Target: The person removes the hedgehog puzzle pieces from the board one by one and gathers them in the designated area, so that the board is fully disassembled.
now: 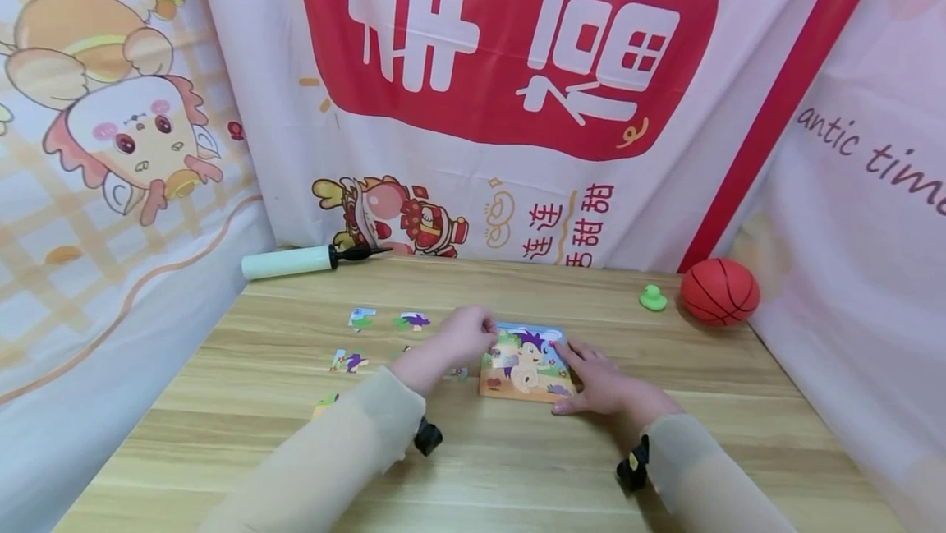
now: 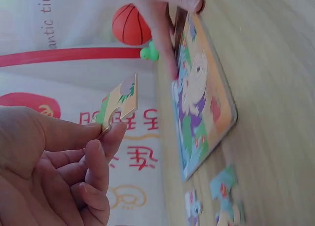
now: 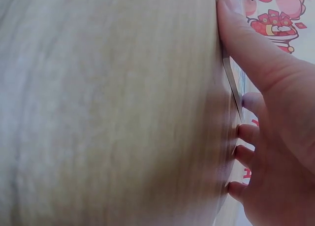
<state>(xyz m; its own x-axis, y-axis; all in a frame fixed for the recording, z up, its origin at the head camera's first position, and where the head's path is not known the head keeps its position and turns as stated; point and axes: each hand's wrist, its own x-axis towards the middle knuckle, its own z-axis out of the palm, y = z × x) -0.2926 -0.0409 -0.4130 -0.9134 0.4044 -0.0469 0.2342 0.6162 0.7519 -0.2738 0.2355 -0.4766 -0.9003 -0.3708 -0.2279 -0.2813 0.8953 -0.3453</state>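
My left hand [image 1: 467, 334] is raised just left of a picture puzzle board [image 1: 526, 395]. Between its thumb and fingertips it pinches a jigsaw piece [image 2: 129, 97], tan with green and grey printing. On the board is a cartoon animal with purple hair. My right hand [image 1: 600, 379] rests at the board's right side, fingers spread, one fingertip on the picture and the thumb by the near corner. In the right wrist view, the right thumb [image 3: 251, 46] lies along the board's edge. Loose jigsaw pieces [image 1: 349, 361] lie left of the board, some partly hidden by my left arm.
A pale green hand pump [image 1: 290, 262] lies at the table's back left. Toward the back right are a small green rubber duck [image 1: 653, 298] and a red ball [image 1: 720, 292] with black lines. Printed cloth [image 1: 502, 188] hangs behind the wooden table [image 1: 517, 467].
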